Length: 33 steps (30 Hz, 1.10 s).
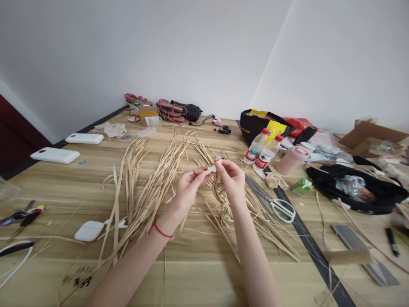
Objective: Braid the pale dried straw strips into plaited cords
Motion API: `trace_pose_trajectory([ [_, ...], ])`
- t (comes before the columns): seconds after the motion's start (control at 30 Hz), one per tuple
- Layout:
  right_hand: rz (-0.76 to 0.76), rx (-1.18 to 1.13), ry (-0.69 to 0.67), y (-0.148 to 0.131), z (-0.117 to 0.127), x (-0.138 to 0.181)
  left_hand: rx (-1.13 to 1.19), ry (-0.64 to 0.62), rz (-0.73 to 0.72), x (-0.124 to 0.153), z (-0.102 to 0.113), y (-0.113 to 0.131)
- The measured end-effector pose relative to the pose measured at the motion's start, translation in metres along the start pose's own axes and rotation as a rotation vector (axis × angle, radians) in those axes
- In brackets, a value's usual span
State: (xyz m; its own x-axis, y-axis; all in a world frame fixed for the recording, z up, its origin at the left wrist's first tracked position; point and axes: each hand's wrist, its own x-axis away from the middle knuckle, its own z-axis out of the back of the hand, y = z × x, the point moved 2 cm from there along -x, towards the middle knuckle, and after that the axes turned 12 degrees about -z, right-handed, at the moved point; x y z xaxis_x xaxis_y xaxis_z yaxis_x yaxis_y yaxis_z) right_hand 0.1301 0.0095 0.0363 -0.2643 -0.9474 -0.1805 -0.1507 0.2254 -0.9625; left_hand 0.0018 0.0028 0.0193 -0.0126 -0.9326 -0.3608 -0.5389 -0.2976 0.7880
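On the near part of the wood-grained worktop (198, 266), dark handwritten marks (76, 280) lie to the left of the person's left forearm. A red cord (159, 229) encircles the left wrist; a white rounded case (88, 231) rests farther left. Beyond the wrists, the left hand (188, 184) and right hand (232, 180) meet above the middle of the worktop, thumbs and fingers of each grip clamped on a pale strip (211, 169), which spans the narrow gap between them. A curved band (217, 192) of similar colour hangs just below the right hand. Long straw-coloured strips (156, 179) fan out beneath and to the left of the hands; scissors (273, 202) with pale handles lie to the right, near the strips. Farther back stand two red-capped bottles (254, 150), with a pink tumbler (292, 160) just beside them and a black-and-yellow bag (251, 125) behind. At the far edge, a pink-corded bundle (171, 111) sits before the white wall (191, 51).
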Motion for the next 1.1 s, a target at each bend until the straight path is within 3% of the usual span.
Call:
trace_pose_trajectory([
  [0.3,-0.055,-0.005,0.000,0.000,0.001,-0.001,0.021,0.030,0.043,-0.003,0.001,0.001],
  [0.57,-0.073,0.072,-0.109,0.005,0.011,-0.008,0.061,0.048,0.077,-0.006,0.003,0.003],
  [0.93,0.048,0.051,0.009,-0.002,0.004,-0.002,0.102,-0.001,0.079,-0.002,0.000,0.003],
  [1.1,0.102,0.051,0.034,-0.004,0.003,0.000,0.083,0.057,0.084,-0.001,-0.003,0.005],
])
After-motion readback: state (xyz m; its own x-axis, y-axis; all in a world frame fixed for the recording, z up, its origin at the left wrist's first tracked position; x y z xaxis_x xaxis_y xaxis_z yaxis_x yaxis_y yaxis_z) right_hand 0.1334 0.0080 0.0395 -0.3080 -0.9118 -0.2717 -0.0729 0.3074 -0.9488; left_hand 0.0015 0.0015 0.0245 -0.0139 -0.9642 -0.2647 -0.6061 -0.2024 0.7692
